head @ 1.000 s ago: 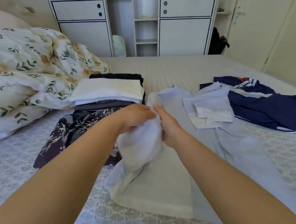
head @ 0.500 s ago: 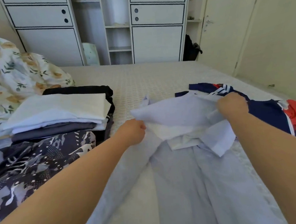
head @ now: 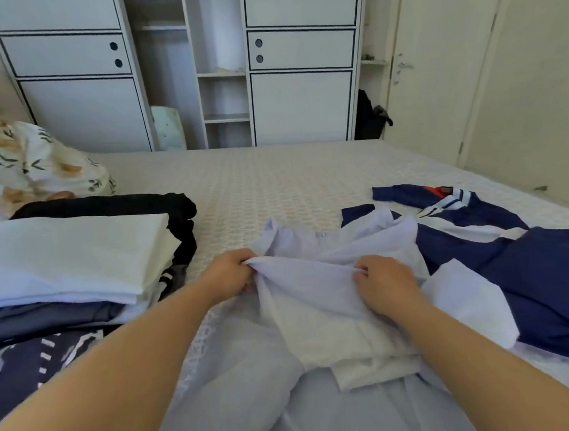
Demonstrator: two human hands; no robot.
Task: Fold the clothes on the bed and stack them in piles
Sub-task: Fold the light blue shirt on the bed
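**Both hands gripping a fold of pale blue shirt, mid-bed**

Left hand (head: 228, 273) curled, pinching a raised ridge of the thin, pale lilac-blue cotton shirt (head: 319, 300) at its left end. Right hand (head: 383, 280) curled too, fingers tucked over the same ridge further right, gripping the cloth. Ridge stretched between the two hands, lifted slightly off the rest of the garment. Shirt spread across the cream, lace-patterned bedspread (head: 274, 182) in the centre foreground, collar end pointing away toward the wardrobe, lower part running down to the bottom edge of the view between the forearms. White inner layer showing beneath the raised fold.

To the left, just beside the left forearm: stack of folded clothes (head: 77, 263), with a white folded piece on top, grey-blue under it, black at the back, and a dark navy printed fabric (head: 34, 364) at the bottom. To the right, partly under the shirt's edge: unfolded navy garment with white stripes and a red patch (head: 515, 266), lying flat. Far left: crumpled white duvet with orange and green leaf print (head: 30, 165). Beyond the bed: white wardrobe with dark-edged doors (head: 302, 106) and open shelves.
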